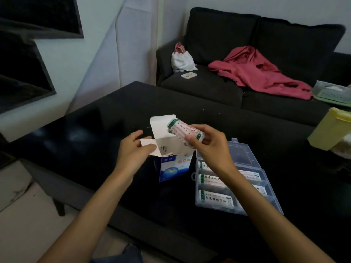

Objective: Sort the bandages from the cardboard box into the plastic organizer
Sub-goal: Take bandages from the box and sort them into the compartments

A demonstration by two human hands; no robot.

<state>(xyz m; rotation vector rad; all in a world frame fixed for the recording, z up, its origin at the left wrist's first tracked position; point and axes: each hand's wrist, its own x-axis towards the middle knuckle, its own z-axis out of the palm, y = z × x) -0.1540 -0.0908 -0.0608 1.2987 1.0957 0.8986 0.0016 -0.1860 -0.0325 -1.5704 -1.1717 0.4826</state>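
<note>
Forearms low in frame; my right hand (207, 147) grips a bandage stack (182, 130) at centre, above the cardboard box (173, 168). Left hand (133, 149) pinches the box flap (149, 144). Next I'd lower it flat into a free plastic organizer (273, 204) slot, lower right, matching rows.

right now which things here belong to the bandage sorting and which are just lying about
In use: cardboard box, bandage stack in right hand, left hand on box flap, plastic organizer.

Lying about: pink garment, white bag, yellow container.
</note>
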